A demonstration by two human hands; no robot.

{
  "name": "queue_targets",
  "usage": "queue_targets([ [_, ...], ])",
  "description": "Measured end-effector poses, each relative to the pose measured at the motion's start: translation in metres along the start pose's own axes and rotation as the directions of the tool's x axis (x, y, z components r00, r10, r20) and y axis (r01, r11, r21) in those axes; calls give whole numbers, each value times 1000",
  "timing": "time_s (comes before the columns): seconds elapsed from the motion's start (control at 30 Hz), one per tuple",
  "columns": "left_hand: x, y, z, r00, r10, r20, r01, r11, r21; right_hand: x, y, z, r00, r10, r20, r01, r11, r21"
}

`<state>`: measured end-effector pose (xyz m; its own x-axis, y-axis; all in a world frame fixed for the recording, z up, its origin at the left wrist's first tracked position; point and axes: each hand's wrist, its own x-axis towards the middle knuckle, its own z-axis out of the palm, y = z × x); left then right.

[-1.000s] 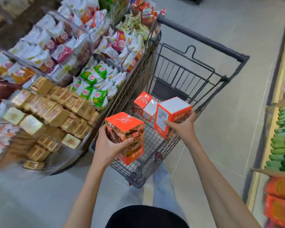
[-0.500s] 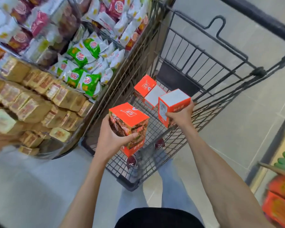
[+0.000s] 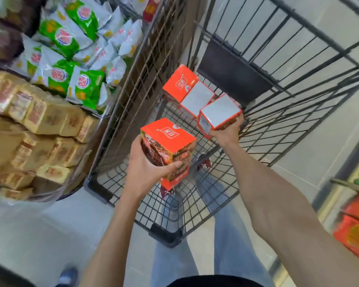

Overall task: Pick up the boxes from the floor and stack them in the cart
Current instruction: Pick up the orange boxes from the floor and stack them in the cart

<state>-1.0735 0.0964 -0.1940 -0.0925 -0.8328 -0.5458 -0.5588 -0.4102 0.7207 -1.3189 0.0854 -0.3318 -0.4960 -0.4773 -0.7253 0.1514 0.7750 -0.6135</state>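
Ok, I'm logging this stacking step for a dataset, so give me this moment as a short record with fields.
left hand: grips orange box upright, over the near half of the cart
right hand: grips white-topped box, low inside the cart; set down or not, cannot tell
already in cart: orange-topped box and white-faced box, side by side at the far end
beside cart: snack bags, tan packs

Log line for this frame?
left grip: holds orange-topped box | right grip: holds white-topped box in cart | two boxes inside
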Motion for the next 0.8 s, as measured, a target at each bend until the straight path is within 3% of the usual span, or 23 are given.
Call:
queue_targets([
  [0.1, 6, -10, 5, 1000, 11, 25, -11, 1000, -23, 15, 5, 0, 998, -59, -19, 57, 993, -107],
  [0.4, 22, -23, 16, 998, 30, 54, -28, 999, -31, 50, 21, 9, 997, -25, 73, 43, 964, -261],
  [0.6, 27, -23, 18, 997, 10, 80, -12, 1000, 21, 53, 27, 13, 994, -53, 100, 70, 983, -168],
  [0.8, 22, -19, 20, 996, -5, 88, -1, 998, 66, 46, 19, 10, 992, -4, 128, 48, 938, -343],
])
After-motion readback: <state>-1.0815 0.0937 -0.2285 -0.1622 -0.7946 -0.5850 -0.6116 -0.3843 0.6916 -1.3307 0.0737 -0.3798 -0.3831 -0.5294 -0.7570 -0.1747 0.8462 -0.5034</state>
